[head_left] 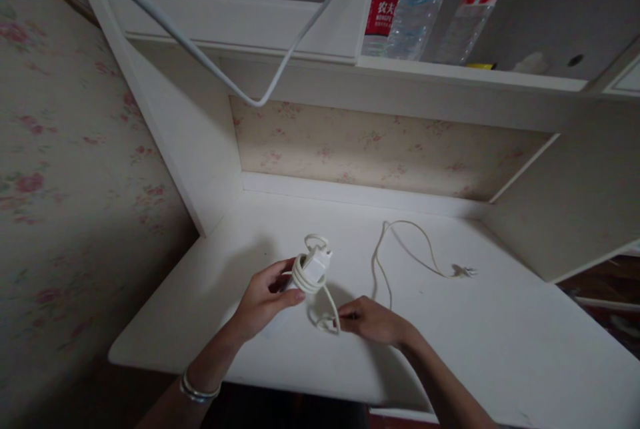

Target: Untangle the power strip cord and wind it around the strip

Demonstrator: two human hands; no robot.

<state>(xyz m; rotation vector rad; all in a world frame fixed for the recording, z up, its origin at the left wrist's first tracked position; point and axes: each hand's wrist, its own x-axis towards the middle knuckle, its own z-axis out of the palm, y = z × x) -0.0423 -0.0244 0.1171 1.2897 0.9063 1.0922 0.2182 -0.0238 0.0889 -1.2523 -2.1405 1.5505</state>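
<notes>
My left hand [267, 299] is closed around a pale bundle over the desk, with the thumb on its near side. White cord [301, 281] is wound in several turns around the bundle, and a blocky white plug [317, 263] sticks up from its top. From the coils a loop of the cord hangs down toward my right hand [370, 320]. The fingers of my right hand are pinched on the looped cord, low above the desk. A thinner cable [420, 227] curves from behind that hand to a small plug [467, 272] on the right. My palm hides the bundle's lower part.
The white desk [480, 342] has a raised back edge and side panels. Overhead, a thick white cable [200, 62] hangs in a V before the cabinet. Plastic bottles [420, 9] stand on the upper shelf [475, 79]. Floral wallpaper [100, 142] covers the left wall.
</notes>
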